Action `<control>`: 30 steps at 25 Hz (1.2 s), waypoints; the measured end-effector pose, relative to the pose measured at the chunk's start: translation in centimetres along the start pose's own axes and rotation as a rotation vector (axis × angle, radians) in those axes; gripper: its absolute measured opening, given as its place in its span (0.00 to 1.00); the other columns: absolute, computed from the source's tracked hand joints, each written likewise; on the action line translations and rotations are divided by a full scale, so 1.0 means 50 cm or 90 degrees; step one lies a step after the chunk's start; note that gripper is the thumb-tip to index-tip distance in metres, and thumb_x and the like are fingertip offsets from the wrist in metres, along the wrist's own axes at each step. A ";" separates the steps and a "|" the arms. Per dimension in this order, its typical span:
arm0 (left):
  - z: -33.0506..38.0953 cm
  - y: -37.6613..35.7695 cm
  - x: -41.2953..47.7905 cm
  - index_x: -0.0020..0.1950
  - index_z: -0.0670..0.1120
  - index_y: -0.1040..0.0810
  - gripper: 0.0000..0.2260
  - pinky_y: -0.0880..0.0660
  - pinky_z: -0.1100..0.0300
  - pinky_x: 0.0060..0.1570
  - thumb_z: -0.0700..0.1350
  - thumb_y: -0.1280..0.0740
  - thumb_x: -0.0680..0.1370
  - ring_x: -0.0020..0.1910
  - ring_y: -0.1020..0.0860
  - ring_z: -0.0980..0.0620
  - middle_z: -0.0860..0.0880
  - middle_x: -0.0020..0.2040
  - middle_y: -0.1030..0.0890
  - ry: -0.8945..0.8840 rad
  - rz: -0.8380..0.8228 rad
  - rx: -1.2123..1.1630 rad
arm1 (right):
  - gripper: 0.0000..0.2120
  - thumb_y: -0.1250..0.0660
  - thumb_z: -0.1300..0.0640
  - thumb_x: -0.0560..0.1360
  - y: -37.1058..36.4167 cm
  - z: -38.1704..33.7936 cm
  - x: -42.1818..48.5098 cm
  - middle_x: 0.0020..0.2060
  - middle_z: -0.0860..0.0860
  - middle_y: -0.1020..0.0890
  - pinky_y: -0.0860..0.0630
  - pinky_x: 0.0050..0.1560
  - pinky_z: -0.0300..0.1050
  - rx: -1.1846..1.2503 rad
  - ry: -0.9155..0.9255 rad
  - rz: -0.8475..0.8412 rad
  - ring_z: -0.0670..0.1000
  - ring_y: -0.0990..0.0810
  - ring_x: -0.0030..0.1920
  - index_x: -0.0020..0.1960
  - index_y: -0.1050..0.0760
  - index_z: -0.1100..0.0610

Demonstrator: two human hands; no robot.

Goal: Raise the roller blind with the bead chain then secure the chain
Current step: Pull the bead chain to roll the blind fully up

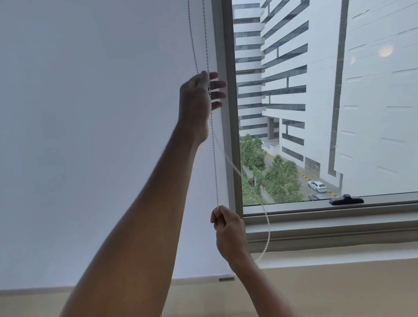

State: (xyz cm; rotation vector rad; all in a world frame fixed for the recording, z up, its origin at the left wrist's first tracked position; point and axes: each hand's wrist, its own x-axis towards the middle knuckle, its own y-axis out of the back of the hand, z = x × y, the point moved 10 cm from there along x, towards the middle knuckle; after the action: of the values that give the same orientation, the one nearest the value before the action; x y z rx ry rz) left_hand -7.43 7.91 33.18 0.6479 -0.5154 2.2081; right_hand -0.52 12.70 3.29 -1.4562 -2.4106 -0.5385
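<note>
A white roller blind point(85, 132) covers the left window down to about sill height, and its bottom bar point(226, 279) shows at the lower edge. A white bead chain point(214, 163) hangs in two strands along the blind's right side. My left hand point(198, 98) is raised high and grips the chain, with the fingers partly spread. My right hand point(229, 233) is lower, beside the sill, and pinches the same strand at its top. The other strand curves away to the right, down across the window frame.
A grey window frame point(229, 105) stands right of the chain. The uncovered pane point(336, 82) looks out on white buildings, trees and parked cars. A black window handle point(346, 200) lies on the lower frame. A beige wall point(343, 293) runs below the sill.
</note>
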 end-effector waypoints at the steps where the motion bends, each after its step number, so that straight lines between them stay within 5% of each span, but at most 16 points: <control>1: 0.018 -0.004 0.016 0.62 0.37 0.19 0.17 0.23 0.57 0.42 0.44 0.45 0.90 0.41 0.20 0.49 0.44 0.48 0.15 0.000 -0.002 -0.029 | 0.17 0.43 0.69 0.81 0.000 0.007 -0.004 0.27 0.45 0.31 0.40 0.34 0.47 0.003 0.001 -0.001 0.46 0.37 0.30 0.36 0.30 0.55; 9: 0.048 -0.026 0.017 0.42 0.44 0.21 0.19 0.37 0.63 0.30 0.41 0.43 0.89 0.29 0.35 0.55 0.49 0.33 0.29 -0.034 -0.008 -0.075 | 0.17 0.44 0.69 0.80 0.004 0.032 -0.020 0.30 0.48 0.30 0.40 0.35 0.48 0.013 -0.016 -0.016 0.48 0.37 0.32 0.36 0.31 0.54; 15: -0.038 -0.003 -0.043 0.40 0.46 0.22 0.19 0.38 0.63 0.32 0.36 0.44 0.87 0.32 0.36 0.55 0.50 0.33 0.29 -0.016 0.023 -0.073 | 0.20 0.43 0.72 0.78 0.006 0.105 -0.070 0.29 0.46 0.30 0.40 0.34 0.46 0.028 -0.047 -0.037 0.45 0.37 0.31 0.35 0.30 0.52; 19: -0.068 0.009 -0.072 0.39 0.46 0.21 0.19 0.37 0.63 0.33 0.34 0.43 0.86 0.32 0.36 0.54 0.51 0.32 0.28 -0.014 0.037 -0.040 | 0.17 0.46 0.74 0.79 0.002 0.145 -0.096 0.25 0.42 0.28 0.37 0.33 0.44 0.019 -0.070 -0.084 0.43 0.34 0.28 0.41 0.25 0.60; 22: -0.104 0.019 -0.099 0.39 0.46 0.22 0.19 0.38 0.62 0.35 0.35 0.43 0.86 0.33 0.36 0.54 0.50 0.32 0.29 -0.001 0.022 -0.027 | 0.15 0.43 0.68 0.82 0.001 0.163 -0.110 0.46 0.51 0.14 0.24 0.53 0.49 -0.090 -0.083 -0.162 0.46 0.19 0.45 0.60 0.21 0.57; 24: -0.123 0.036 -0.111 0.39 0.46 0.22 0.19 0.38 0.60 0.36 0.36 0.43 0.87 0.33 0.37 0.54 0.50 0.32 0.31 0.007 0.029 -0.018 | 0.27 0.42 0.67 0.80 0.017 0.162 -0.088 0.71 0.53 0.22 0.32 0.75 0.50 -0.232 -0.075 -0.205 0.51 0.25 0.71 0.78 0.33 0.57; 25: -0.131 0.043 -0.115 0.39 0.46 0.23 0.19 0.37 0.60 0.37 0.36 0.43 0.87 0.33 0.37 0.54 0.50 0.32 0.31 0.011 0.033 -0.011 | 0.32 0.42 0.68 0.78 0.033 0.135 -0.069 0.75 0.51 0.27 0.36 0.79 0.52 -0.267 -0.057 -0.193 0.52 0.30 0.77 0.81 0.37 0.56; 30: -0.186 0.045 -0.158 0.42 0.44 0.22 0.16 0.36 0.58 0.38 0.35 0.43 0.86 0.34 0.35 0.53 0.50 0.33 0.29 0.039 0.038 0.018 | 0.17 0.41 0.67 0.82 0.139 -0.163 0.043 0.62 0.54 0.16 0.24 0.69 0.48 -0.046 0.076 0.015 0.51 0.19 0.64 0.68 0.22 0.59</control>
State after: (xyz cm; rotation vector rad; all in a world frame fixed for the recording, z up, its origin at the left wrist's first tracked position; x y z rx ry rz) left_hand -7.25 7.14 20.79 0.5837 -0.4787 2.2876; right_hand 5.01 13.68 12.64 -1.4354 -2.3016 -0.6942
